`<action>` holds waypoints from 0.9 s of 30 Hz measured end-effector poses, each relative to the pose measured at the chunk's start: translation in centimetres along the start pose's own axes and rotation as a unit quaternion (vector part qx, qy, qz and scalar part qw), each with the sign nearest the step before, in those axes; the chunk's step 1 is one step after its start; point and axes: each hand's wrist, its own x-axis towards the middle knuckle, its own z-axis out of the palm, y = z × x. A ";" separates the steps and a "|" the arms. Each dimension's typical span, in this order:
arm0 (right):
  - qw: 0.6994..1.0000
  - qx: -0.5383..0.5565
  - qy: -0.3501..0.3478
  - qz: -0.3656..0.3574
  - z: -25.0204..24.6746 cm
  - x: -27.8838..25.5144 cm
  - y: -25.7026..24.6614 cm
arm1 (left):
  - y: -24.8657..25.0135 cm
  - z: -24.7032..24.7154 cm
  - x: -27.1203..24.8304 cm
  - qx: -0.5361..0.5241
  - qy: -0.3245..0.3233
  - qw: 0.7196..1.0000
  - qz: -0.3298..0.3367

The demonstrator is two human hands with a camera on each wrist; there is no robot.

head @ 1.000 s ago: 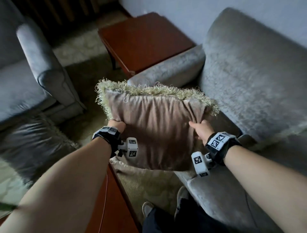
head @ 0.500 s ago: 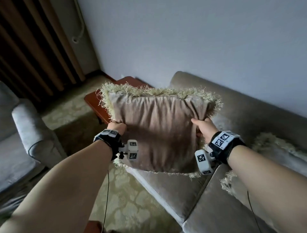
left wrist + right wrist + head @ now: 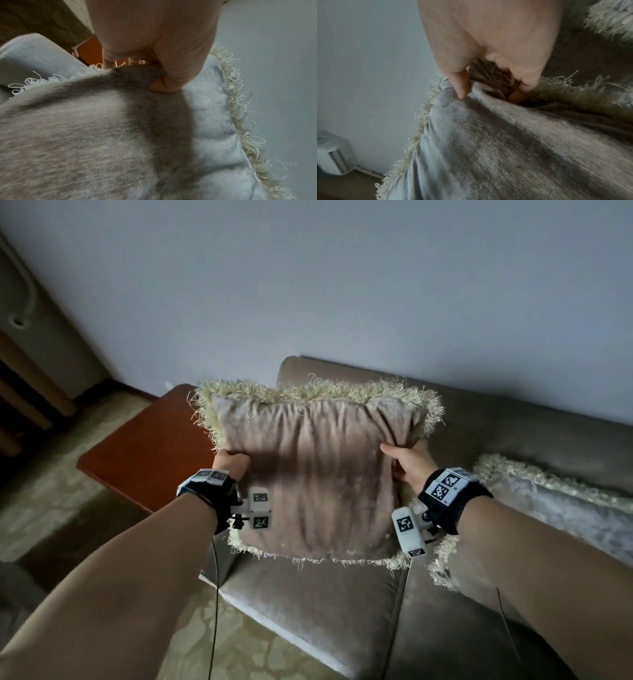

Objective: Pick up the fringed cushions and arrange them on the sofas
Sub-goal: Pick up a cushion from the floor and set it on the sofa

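Observation:
I hold a beige velvet cushion (image 3: 318,474) with a pale shaggy fringe upright in the air above the seat of a taupe sofa (image 3: 308,607). My left hand (image 3: 230,465) grips its left edge, thumb pressed into the front face (image 3: 159,86). My right hand (image 3: 407,462) grips the right edge, thumb on the front and fingers tucked behind the fringe (image 3: 462,86). A second fringed cushion (image 3: 555,508) lies on the sofa seat to the right, leaning toward the backrest and partly hidden by my right arm.
A red-brown wooden side table (image 3: 144,453) stands left of the sofa against the pale wall (image 3: 342,285). Patterned carpet (image 3: 239,652) covers the floor. Brown curtains (image 3: 30,392) hang at far left. A white appliance (image 3: 332,151) sits by the wall.
My view has swung from the grey armchairs up to the taupe sofa and wall. Both hands kept their grip and carried the cushion up over the sofa's left seat.

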 end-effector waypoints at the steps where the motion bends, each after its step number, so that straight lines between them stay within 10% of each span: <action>1: 1.000 0.010 0.005 0.006 -0.3 0.6 0.3 | 0.8 0.5 -0.5 0.001 -0.011 1.000 0.006; 27: 0.967 0.017 0.244 0.076 4.2 15.6 12.7 | -3.0 16.7 22.7 0.112 -0.279 0.954 0.017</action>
